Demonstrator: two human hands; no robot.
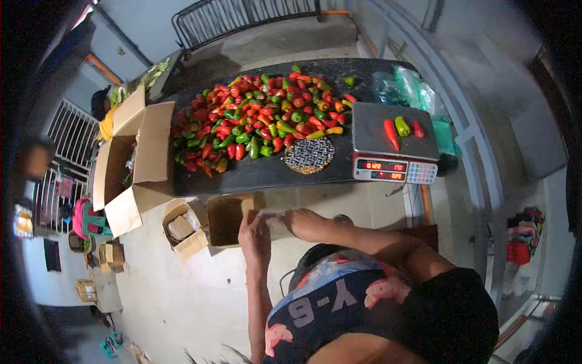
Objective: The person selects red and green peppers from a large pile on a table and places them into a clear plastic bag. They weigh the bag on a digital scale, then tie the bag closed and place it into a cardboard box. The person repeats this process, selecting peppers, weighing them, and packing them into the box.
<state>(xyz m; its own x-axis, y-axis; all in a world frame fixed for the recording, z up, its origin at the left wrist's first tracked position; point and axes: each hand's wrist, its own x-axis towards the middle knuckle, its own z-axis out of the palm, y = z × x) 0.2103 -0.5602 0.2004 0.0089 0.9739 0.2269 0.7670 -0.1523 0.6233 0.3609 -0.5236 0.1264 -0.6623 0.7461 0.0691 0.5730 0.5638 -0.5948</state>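
My left hand (254,236) and my right hand (304,223) are raised in front of my body, just short of the dark table's near edge. Stretched between their fingers is a thin, see-through strip of plastic (275,213), blurred, so its exact shape is unclear. Beyond them, a large heap of red, green and orange peppers (268,109) covers much of the black tabletop (254,175). A digital weighing scale (391,109) stands at the table's right end. On its plate lie a long red pepper (391,134), a yellow-green pepper (402,126) and a smaller red pepper (418,129).
A round woven mat (310,155) lies between heap and scale. Plastic bags (409,88) lie behind the scale. An open cardboard box (154,141) stands at the table's left end; two smaller boxes (227,223) (184,227) sit below the edge. People (36,159) are at the left.
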